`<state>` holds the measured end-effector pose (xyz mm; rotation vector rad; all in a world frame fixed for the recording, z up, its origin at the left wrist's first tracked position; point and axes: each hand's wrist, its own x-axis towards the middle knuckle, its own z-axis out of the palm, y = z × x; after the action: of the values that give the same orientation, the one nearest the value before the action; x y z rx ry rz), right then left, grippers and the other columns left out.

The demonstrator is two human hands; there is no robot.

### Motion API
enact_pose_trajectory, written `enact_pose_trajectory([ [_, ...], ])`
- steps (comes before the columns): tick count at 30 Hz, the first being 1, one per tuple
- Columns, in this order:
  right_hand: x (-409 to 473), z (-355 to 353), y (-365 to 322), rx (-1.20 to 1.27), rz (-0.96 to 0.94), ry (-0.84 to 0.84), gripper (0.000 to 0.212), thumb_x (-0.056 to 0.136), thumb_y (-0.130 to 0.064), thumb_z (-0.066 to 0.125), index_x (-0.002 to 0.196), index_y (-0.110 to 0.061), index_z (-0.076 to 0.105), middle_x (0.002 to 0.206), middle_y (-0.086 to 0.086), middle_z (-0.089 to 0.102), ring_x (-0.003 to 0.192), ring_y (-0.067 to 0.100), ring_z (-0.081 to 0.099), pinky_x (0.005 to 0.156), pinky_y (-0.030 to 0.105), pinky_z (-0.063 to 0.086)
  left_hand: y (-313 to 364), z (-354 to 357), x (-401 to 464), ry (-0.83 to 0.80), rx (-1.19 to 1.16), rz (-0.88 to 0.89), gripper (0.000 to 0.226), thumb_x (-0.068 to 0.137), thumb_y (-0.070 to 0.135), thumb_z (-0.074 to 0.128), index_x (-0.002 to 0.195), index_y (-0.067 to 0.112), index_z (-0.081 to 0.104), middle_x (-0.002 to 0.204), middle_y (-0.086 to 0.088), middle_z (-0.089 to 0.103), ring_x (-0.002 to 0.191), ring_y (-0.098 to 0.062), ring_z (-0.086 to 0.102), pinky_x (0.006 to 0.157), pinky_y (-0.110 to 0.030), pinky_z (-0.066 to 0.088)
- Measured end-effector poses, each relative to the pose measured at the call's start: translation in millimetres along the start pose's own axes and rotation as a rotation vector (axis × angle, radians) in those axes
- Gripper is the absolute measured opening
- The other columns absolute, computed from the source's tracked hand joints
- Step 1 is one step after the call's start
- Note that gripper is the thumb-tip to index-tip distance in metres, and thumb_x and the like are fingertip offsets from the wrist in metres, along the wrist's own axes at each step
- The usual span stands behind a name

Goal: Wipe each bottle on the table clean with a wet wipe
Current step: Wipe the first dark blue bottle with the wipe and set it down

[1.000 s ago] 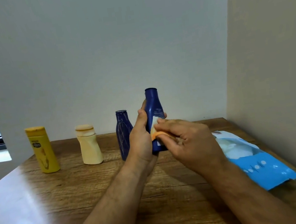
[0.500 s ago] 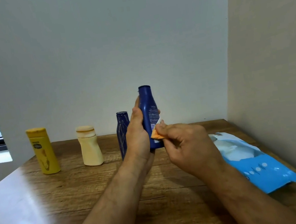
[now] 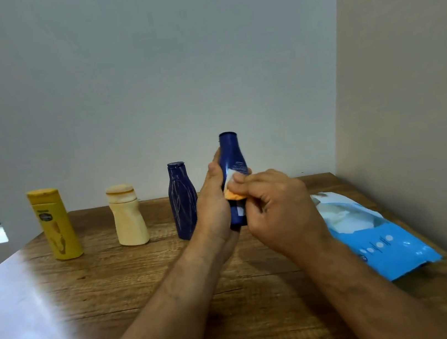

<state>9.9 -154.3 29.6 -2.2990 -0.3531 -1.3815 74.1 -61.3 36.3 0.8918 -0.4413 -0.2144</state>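
Centre of frame: left hand (image 3: 211, 200) wrapped around a tall blue bottle (image 3: 231, 156), upright, raised off the wooden table (image 3: 145, 274). Right hand (image 3: 280, 207) just right of it, pinching an orange-stained wipe (image 3: 232, 189) against the bottle's label side. Left of centre, standing in a row along the table's far edge: a dark blue bottle (image 3: 182, 201) just beside the left hand, a cream bottle (image 3: 127, 215), a yellow bottle (image 3: 55, 223) farthest left. Lower right: a light blue wipes pack (image 3: 371, 237) lying flat near the side wall. Window edge at far left.
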Motion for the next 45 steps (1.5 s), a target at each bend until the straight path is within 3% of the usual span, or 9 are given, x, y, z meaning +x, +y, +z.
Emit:
enact_pose_trajectory([
  [6,-4.5,-1.1,-3.2,0.003,-0.035,-0.096,0.037,0.089,-0.03,0.051,0.117,-0.015,0.072,0.105,-0.003,0.064,0.094,0.007,0.059,0.086,0.014,0.051,5.6,-4.0,0.8,0.009,-0.136,-0.026,0.042,0.103,0.049,0.04,0.131,0.029,0.065,0.097,-0.013,0.067,0.086,-0.022,0.065,0.084,-0.038,0.056],
  [13,7.3,-5.2,4.3,0.01,0.07,0.203,0.027,0.095,-0.015,0.058,0.119,-0.013,0.071,0.105,0.003,0.068,0.091,0.011,0.063,0.085,0.019,0.053,-1.4,-2.0,-6.0,-0.171,0.011,-0.099,0.04,0.102,0.041,0.043,0.13,0.024,0.066,0.108,-0.008,0.075,0.091,-0.02,0.071,0.078,-0.037,0.057],
  [18,1.0,-3.5,2.8,0.072,0.011,-0.089,0.025,0.087,-0.013,0.07,0.11,-0.02,0.076,0.087,-0.01,0.06,0.074,0.0,0.057,0.069,0.005,0.045,8.0,-7.9,-0.6,-0.08,-0.046,-0.006,0.036,0.106,0.037,0.04,0.129,0.029,0.067,0.095,-0.01,0.07,0.085,-0.02,0.066,0.078,-0.037,0.055],
  [23,-1.2,-3.3,1.2,0.108,-0.023,-0.265,0.029,0.08,-0.019,0.068,0.107,-0.023,0.077,0.095,-0.007,0.071,0.081,0.007,0.064,0.074,0.018,0.055,15.7,-11.9,5.8,-0.012,-0.032,0.058,0.04,0.105,0.04,0.038,0.134,0.028,0.062,0.101,-0.015,0.065,0.08,-0.02,0.063,0.068,-0.033,0.053],
  [26,0.9,-2.8,0.3,0.014,0.034,-0.075,0.026,0.085,-0.016,0.07,0.109,-0.022,0.076,0.084,-0.008,0.064,0.07,0.002,0.057,0.068,0.004,0.044,7.7,-9.7,2.8,-0.083,-0.036,-0.012,0.039,0.103,0.042,0.04,0.133,0.03,0.064,0.097,-0.01,0.069,0.082,-0.018,0.066,0.075,-0.035,0.056],
  [30,6.7,-6.7,3.3,0.004,0.144,0.176,0.025,0.091,-0.013,0.067,0.115,-0.019,0.074,0.084,-0.002,0.061,0.069,0.004,0.055,0.069,0.002,0.044,-3.6,-0.5,-1.8,-0.161,0.005,-0.084,0.038,0.104,0.038,0.041,0.132,0.025,0.063,0.104,-0.007,0.075,0.085,-0.018,0.072,0.072,-0.033,0.059],
  [34,6.7,-8.2,1.4,0.033,0.13,0.145,0.022,0.085,-0.007,0.069,0.104,-0.016,0.078,0.081,-0.006,0.059,0.069,-0.002,0.054,0.067,0.0,0.04,-2.4,-2.7,-2.2,-0.063,0.077,-0.072,0.045,0.105,0.043,0.039,0.13,0.017,0.064,0.098,-0.01,0.076,0.082,-0.02,0.072,0.069,-0.033,0.061],
  [39,1.9,-10.8,-0.5,0.122,0.052,-0.132,0.018,0.074,-0.01,0.072,0.089,-0.015,0.079,0.078,-0.016,0.054,0.066,0.0,0.055,0.06,0.001,0.039,3.0,-5.2,2.3,0.085,0.062,0.008,0.048,0.105,0.046,0.037,0.131,0.015,0.062,0.108,-0.021,0.074,0.094,-0.031,0.069,0.094,-0.048,0.054],
  [45,9.9,-11.3,5.7,0.063,0.17,0.159,0.024,0.087,-0.006,0.068,0.104,-0.02,0.077,0.082,-0.007,0.059,0.072,0.0,0.056,0.069,0.001,0.041,-2.9,-1.7,-5.3,-0.05,0.149,-0.057,0.054,0.097,0.054,0.043,0.128,0.015,0.062,0.11,-0.018,0.072,0.094,-0.029,0.069,0.08,-0.044,0.058],
])
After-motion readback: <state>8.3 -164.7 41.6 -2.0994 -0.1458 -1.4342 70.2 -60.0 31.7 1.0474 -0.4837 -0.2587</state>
